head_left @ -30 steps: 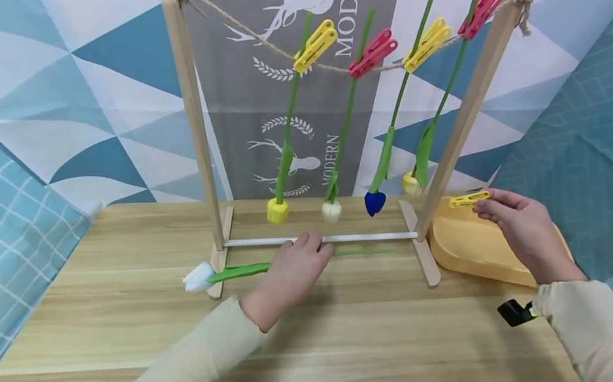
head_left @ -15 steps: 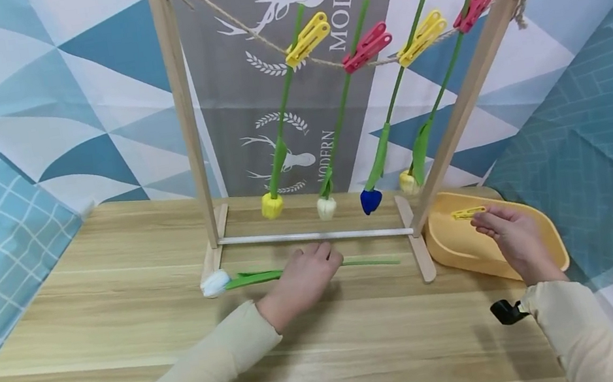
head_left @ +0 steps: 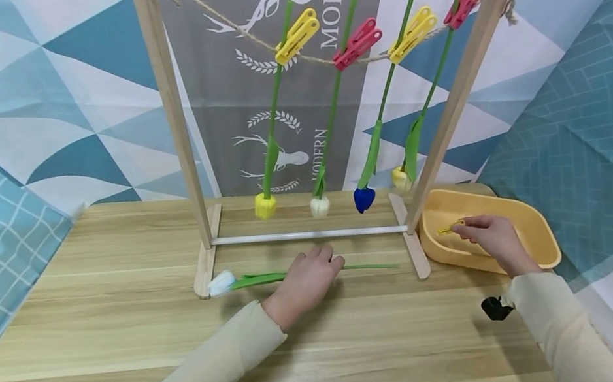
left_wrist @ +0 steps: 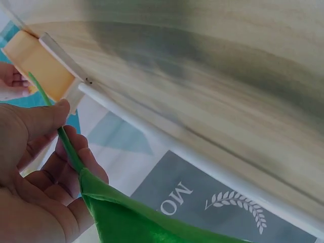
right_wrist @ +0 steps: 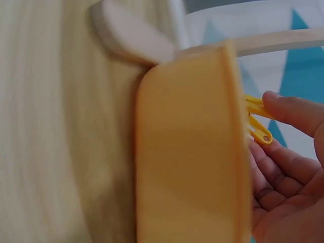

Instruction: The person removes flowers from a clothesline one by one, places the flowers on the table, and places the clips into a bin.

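My left hand point(head_left: 308, 283) pinches the green stem of an artificial white tulip point(head_left: 221, 283), which lies sideways low over the table in front of the rack. In the left wrist view, thumb and fingers close round the stem point(left_wrist: 70, 149) just beyond the broad green leaf point(left_wrist: 136, 212). My right hand point(head_left: 495, 243) holds a yellow clothespin point(head_left: 447, 228) between thumb and fingers, above the inside of the yellow plastic basin point(head_left: 548, 240). From the right wrist, the basin wall point(right_wrist: 190, 152) partly hides that clothespin point(right_wrist: 260, 130).
A wooden rack point(head_left: 171, 105) carries a sagging twine point(head_left: 215, 14). Yellow and red clothespins point(head_left: 358, 43) hold several tulips point(head_left: 364, 199) upside down on it. A white rod point(head_left: 307, 235) joins the rack's feet. Patterned cloth point(head_left: 108, 55) hangs behind.
My right hand has lowered the yellow clothespin from the basin's far rim into the space over the basin. My left hand keeps the white tulip, drawn slightly toward me from the rod.
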Tool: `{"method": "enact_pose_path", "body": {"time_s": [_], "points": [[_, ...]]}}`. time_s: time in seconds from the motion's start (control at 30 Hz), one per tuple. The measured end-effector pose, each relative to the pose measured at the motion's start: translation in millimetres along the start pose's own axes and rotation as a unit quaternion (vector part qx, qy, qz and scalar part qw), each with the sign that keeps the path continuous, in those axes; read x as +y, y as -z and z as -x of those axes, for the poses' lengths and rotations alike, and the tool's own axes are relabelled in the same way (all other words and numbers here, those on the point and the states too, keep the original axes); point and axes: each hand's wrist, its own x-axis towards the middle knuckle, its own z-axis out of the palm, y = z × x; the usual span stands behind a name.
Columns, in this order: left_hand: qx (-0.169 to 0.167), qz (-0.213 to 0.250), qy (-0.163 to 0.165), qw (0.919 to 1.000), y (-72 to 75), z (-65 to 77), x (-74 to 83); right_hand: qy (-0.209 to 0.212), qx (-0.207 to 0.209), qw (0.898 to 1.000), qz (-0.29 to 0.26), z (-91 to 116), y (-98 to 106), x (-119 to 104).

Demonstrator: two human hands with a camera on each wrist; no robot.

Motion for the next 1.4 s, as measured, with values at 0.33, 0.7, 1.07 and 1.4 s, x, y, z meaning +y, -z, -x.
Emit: {"method": "enact_pose_path", "body": {"time_s": [0.33,0.7,1.07,1.4], "points": [[-0.027,0.019,0.008,0.9994,-12.0,-5.1,-0.7,0.004,0.001,0.997,0.076,-9,-9,4],[-0.062,0.031,0.013,0.9975,-21.1,-12.5,3.0,0.007,-0.007,0.995,0.101,-11,-13,4],[-0.096,0.045,0.021,0.9941,-26.7,-14.8,4.4,0.0,-0.045,0.992,0.12,-13,-11,3],[-0.117,0.092,0.038,0.9881,-30.2,-17.8,5.3,-0.026,-0.063,0.987,0.144,-17,-11,0]]}}
